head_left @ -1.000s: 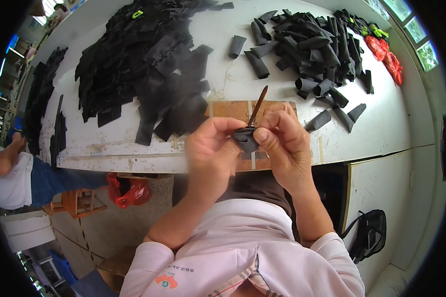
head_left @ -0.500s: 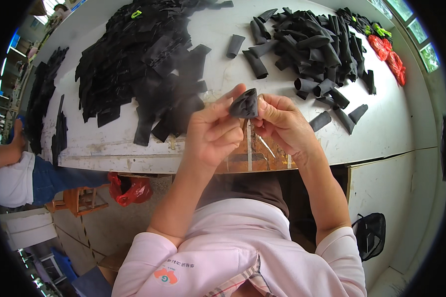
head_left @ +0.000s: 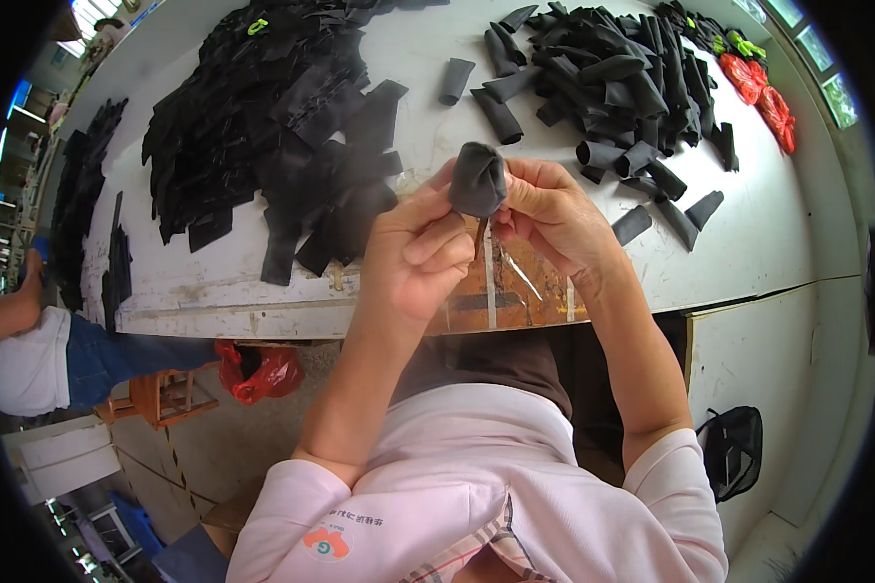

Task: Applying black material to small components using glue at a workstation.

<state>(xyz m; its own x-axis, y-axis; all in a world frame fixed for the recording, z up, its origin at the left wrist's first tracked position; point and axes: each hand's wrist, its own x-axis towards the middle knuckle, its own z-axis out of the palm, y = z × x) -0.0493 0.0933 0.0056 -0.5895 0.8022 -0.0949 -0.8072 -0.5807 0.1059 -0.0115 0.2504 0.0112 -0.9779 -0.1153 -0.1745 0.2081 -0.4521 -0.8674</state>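
Note:
Between my two hands is a small black fabric sleeve (head_left: 478, 183), raised above the table's near edge. My left hand (head_left: 413, 248) pinches its left side, with the fingers curled in. On its right side, my right hand (head_left: 559, 219) grips it between thumb and fingers. The sleeve bulges open at the top, with folds down its right part. A thin dark stick (head_left: 480, 238) shows just under it; whether a hand holds it, I cannot tell. A thin pale pointed strip (head_left: 523, 275) slants below my right hand.
Flat black fabric pieces (head_left: 253, 126) lie heaped on the white table (head_left: 428, 107) at left. Rolled black tubes (head_left: 612, 78) form a pile at right, near red plastic bags (head_left: 773, 117). Another person's arm (head_left: 19, 306) is at far left. A red bag (head_left: 262, 374) hangs below the table edge.
The sleeve has gone from a flattened, creased cone to a rounder, fuller shape and sits slightly higher. Both hands keep hold of it, with the fingers shifted a little.

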